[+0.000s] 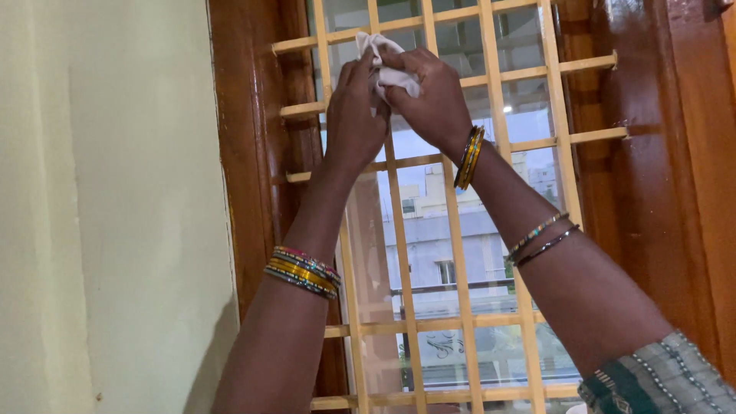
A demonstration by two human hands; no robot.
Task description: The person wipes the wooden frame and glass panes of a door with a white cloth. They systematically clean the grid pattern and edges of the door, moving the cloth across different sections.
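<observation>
Head view: left hand (354, 115) and right hand (429, 96), fingers closed, both grip a white cloth (387, 65) pressed against the cream window grille (491, 77) inside its brown wooden frame (253, 153).

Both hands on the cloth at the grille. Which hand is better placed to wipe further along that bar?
Probably the right hand: it covers most of the white cloth and presses it to the window grille. The left hand only pinches the cloth's near edge.

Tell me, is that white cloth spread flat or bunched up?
Bunched up: the white cloth is crumpled between both hands against the window grille.
</observation>
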